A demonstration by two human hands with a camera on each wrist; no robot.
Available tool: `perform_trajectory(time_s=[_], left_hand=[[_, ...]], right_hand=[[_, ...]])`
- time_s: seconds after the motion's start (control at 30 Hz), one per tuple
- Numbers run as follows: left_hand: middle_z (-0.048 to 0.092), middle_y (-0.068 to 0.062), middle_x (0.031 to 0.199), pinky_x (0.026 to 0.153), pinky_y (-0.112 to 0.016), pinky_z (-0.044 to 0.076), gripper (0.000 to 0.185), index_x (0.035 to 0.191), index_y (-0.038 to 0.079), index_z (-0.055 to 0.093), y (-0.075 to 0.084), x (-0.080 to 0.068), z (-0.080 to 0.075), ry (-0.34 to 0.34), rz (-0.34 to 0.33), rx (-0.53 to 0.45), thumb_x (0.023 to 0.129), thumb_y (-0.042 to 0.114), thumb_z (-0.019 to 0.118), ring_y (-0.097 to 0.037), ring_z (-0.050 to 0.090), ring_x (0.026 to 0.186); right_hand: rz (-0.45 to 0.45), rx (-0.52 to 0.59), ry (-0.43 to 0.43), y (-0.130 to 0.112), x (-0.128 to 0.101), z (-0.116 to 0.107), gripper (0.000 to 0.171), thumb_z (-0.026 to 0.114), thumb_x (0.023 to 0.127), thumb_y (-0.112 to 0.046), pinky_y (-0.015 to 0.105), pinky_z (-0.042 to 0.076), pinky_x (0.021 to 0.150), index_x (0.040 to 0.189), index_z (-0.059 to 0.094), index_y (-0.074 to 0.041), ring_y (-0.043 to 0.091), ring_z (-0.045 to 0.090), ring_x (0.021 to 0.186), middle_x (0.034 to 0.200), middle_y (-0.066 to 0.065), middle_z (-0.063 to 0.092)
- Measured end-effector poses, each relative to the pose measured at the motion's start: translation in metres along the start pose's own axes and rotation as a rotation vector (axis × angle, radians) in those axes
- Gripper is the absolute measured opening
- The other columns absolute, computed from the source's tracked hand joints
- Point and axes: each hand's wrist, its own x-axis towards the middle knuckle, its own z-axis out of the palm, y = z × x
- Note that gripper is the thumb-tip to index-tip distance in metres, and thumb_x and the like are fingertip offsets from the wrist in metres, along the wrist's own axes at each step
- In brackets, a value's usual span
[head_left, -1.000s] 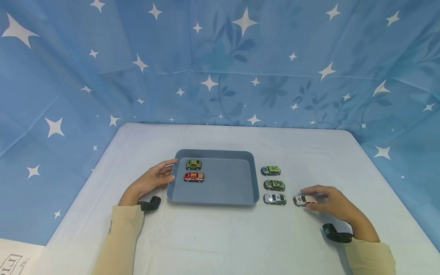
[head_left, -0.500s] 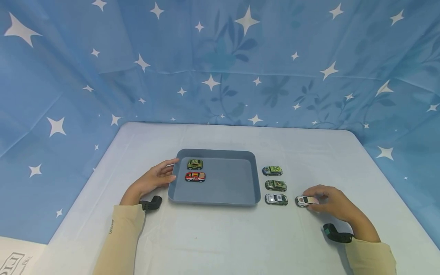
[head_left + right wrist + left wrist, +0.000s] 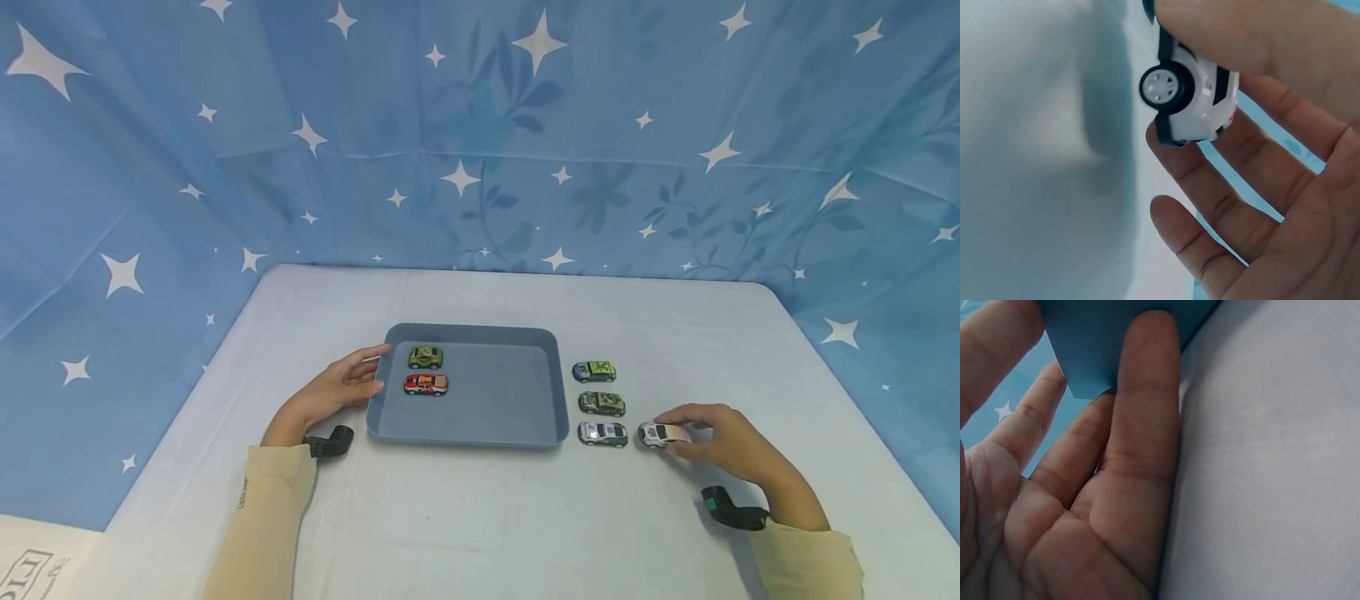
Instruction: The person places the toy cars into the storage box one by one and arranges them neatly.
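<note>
My right hand [image 3: 729,442] pinches a white toy car [image 3: 654,434] from behind, thumb on the near side and fingers on the far side. In the right wrist view, the car's wheel [image 3: 1161,86] and white rear end show, and the lower fingers stay spread. My left hand [image 3: 330,395] rests at the left end of a blue-grey tray [image 3: 495,408], its straight fingers and thumb touching the outer wall. The left wrist view shows the thumb lying against the tray wall [image 3: 1088,344]. Inside the tray, a green toy car [image 3: 425,358] sits behind a red toy car [image 3: 426,384].
Between the tray and my right hand stands a column of toy cars: a blue-green one [image 3: 594,372], a camouflage one [image 3: 602,404] and a silver one [image 3: 603,433]. A white cloth covers the table [image 3: 480,517]. Behind it hangs a blue star-patterned curtain [image 3: 405,108].
My right hand has closed its fingers on the white car and shifted it slightly left toward the silver car. The left hand and the tray stay in place.
</note>
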Motion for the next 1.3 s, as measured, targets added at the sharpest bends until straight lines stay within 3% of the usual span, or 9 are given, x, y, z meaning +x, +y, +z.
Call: perform_trajectory(time_s=[0.47,0.77,1.0,1.3], left_hand=[[0.03,-0.034,0.17,0.117,-0.057,0.045,0.077,0.171,0.002,0.025,0.0,0.001,0.0,-0.003,0.002,-0.007,0.109,0.015,0.067,-0.051,0.031,0.157],[0.03,-0.035,0.169,0.117,-0.055,0.046,0.076,0.171,0.001,0.025,-0.002,0.001,0.0,-0.005,0.005,-0.012,0.109,0.015,0.066,-0.051,0.033,0.156],[0.031,-0.035,0.169,0.118,-0.057,0.044,0.077,0.171,0.001,0.025,0.0,0.0,-0.001,0.001,0.002,0.002,0.108,0.015,0.067,-0.051,0.031,0.157],[0.03,-0.036,0.169,0.117,-0.054,0.046,0.076,0.171,0.0,0.024,0.001,-0.001,0.0,-0.006,0.004,-0.007,0.109,0.013,0.066,-0.052,0.033,0.156]], right_hand=[[-0.121,0.079,0.029,-0.017,0.006,0.006,0.037,0.092,0.085,-0.008,0.067,0.057,0.093,0.12,0.08,-0.002,0.043,0.072,0.109,0.117,0.014,0.078],[-0.217,0.09,0.069,-0.022,0.01,0.009,0.036,0.091,0.087,-0.009,0.028,0.058,0.093,0.121,0.081,-0.005,-0.003,0.065,0.105,0.114,0.004,0.078],[-0.312,0.187,0.072,-0.025,0.016,0.012,0.035,0.089,0.087,-0.001,0.013,0.049,0.096,0.121,0.079,-0.002,-0.001,0.067,0.102,0.112,0.002,0.077],[-0.4,0.25,0.08,-0.038,0.024,0.016,0.036,0.086,0.087,0.005,0.011,0.047,0.099,0.121,0.078,0.0,0.0,0.067,0.106,0.114,0.0,0.077]])
